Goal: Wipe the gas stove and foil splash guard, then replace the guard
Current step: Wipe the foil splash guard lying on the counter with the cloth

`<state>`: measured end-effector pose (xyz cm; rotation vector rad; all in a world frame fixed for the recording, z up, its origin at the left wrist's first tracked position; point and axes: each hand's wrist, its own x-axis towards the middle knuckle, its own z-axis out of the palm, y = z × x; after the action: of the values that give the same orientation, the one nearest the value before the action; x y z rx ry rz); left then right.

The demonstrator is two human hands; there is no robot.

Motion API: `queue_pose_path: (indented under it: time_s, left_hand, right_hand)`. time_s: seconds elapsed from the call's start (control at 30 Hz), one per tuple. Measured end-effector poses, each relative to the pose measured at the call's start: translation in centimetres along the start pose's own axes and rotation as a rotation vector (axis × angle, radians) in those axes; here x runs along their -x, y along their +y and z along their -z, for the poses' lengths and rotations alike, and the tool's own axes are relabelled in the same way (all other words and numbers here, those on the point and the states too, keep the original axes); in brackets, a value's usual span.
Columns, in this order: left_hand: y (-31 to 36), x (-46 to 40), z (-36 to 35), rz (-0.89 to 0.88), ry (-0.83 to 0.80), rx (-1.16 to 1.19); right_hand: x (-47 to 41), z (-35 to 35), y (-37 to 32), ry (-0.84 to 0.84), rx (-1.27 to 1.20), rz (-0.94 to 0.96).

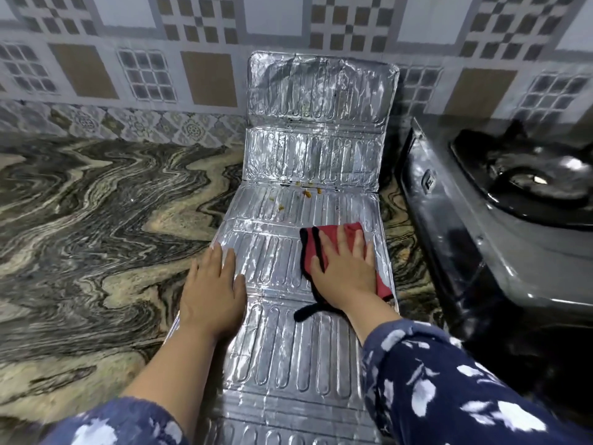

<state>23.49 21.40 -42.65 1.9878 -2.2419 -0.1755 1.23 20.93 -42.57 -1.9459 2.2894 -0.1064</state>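
The foil splash guard (pixel 301 175) lies unfolded along the marble counter, its far panel leaning up against the tiled wall. Yellow-brown food spots (pixel 306 192) mark a middle panel. My right hand (pixel 345 268) lies flat, fingers straight, pressing a red cloth with a black border (pixel 313 239) onto the right side of the guard. My left hand (pixel 211 290) rests flat on the guard's left edge, fingers straight. The black gas stove (pixel 500 213) stands to the right, one burner in view.
The swirled marble counter (pixel 90 220) spreads to the left of the guard. A patterned tile wall (pixel 144 75) rises behind it. The stove's side sits close to the guard's right edge.
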Motion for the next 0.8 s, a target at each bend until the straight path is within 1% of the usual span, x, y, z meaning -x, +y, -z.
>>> queue_pose_path:
  time_s: [0.13, 0.27, 0.37, 0.47, 0.53, 0.6, 0.67, 0.8]
  left_hand:
    - [-0.1, 1.3, 0.4, -0.006, -0.035, 0.026]
    - [-0.1, 1.7, 0.5, -0.012, -0.063, 0.034]
    - [0.0, 1.4, 0.9, 0.016, -0.098, 0.048]
    - [0.5, 0.3, 1.5, 0.032, -0.018, 0.055]
    - [1.1, -0.8, 1.6, 0.038, 0.015, 0.039]
    - [1.7, -2.3, 1.7, 0.065, 0.008, 0.039]
    - [1.9, -4.2, 1.7, 0.091, -0.015, 0.043]
    - [1.2, -6.8, 1.2, 0.158, -0.033, 0.058]
  right_hand:
    - [2.6, -0.2, 0.0, 0.008, 0.009, 0.007]
    - [4.5, 0.2, -0.3, -0.052, 0.039, 0.012]
    - [5.1, 0.5, -0.4, -0.067, 0.093, 0.076]
    - [4.5, 1.1, 0.8, -0.049, 0.145, 0.227]
    - [4.0, 1.2, 1.4, -0.107, 0.099, 0.261]
    - [3.2, 1.1, 1.5, -0.123, 0.057, 0.244]
    - [1.9, 1.0, 1.4, -0.098, 0.036, 0.206]
    - [-2.8, 1.4, 2.0, -0.055, 0.014, 0.072]
